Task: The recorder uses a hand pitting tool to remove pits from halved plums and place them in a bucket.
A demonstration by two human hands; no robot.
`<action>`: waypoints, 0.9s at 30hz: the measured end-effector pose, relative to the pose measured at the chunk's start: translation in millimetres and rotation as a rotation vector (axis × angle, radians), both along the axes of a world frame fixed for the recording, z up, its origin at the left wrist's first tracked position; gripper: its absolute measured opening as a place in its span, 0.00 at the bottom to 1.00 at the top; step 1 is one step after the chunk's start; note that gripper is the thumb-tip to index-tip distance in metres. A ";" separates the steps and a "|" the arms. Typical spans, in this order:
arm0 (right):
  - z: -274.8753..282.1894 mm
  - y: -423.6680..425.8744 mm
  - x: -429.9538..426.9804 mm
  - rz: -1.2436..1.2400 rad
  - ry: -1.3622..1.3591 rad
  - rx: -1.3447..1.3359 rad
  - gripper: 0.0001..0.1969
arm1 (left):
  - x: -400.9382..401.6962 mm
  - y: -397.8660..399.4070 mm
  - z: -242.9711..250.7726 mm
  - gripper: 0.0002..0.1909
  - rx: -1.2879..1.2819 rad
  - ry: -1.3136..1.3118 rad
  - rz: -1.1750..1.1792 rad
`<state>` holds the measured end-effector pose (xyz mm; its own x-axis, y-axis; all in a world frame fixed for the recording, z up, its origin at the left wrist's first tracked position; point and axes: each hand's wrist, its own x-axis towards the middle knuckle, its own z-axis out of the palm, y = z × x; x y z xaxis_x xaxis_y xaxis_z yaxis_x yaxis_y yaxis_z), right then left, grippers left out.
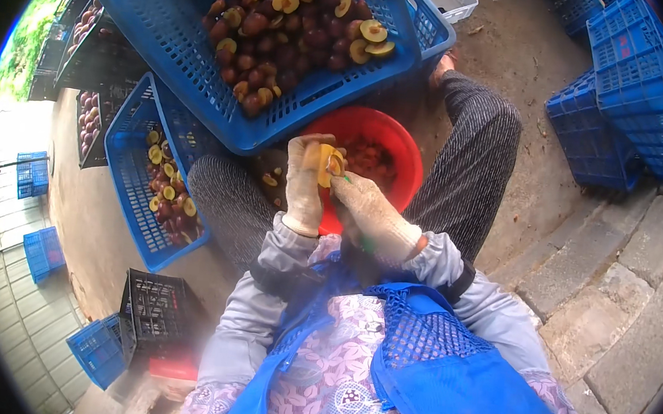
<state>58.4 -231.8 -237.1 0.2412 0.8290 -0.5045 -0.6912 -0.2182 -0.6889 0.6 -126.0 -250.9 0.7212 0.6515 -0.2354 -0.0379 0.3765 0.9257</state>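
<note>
My left hand (pixel 304 189), in a cream knitted glove, holds up a halved plum (pixel 327 166) with its yellow cut flesh and pit showing. My right hand (pixel 377 215), gloved alike, is closed with its fingertips against the fruit. Bits of green show at both ends of that fist, from a tool mostly hidden inside it. Both hands are above a red plastic basin (pixel 409 154) between my knees. Reddish-brown pieces (pixel 372 157), perhaps plum pits, lie in the basin. Just beyond it, a large blue plastic crate (pixel 292 120) holds whole-looking and halved plums (pixel 291 29).
At left stands a second blue crate (pixel 124 187) with halved plums (pixel 171 188). Black crates of whole plums (pixel 88 121) are farther left. An empty-looking black crate (pixel 157 307) sits lower left. Blue crates (pixel 637 81) are stacked at right beside stone steps (pixel 602 317).
</note>
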 end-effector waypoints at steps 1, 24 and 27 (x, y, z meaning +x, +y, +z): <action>-0.3 -0.8 3.1 0.015 -0.021 0.007 0.17 | 0.5 -2.5 2.3 0.21 0.043 0.003 -0.010; -5.7 0.2 1.1 0.102 -0.087 0.022 0.16 | 12.8 -11.5 6.5 0.09 0.366 0.145 0.170; -16.4 -1.2 6.5 0.137 0.130 0.039 0.17 | 14.0 -1.1 -3.1 0.09 0.071 0.077 0.124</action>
<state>64.9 -233.0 -253.5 0.0593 0.8693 -0.4907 -0.7407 -0.2912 -0.6055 14.6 -127.1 -254.0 0.6159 0.7512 -0.2373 -0.0076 0.3069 0.9517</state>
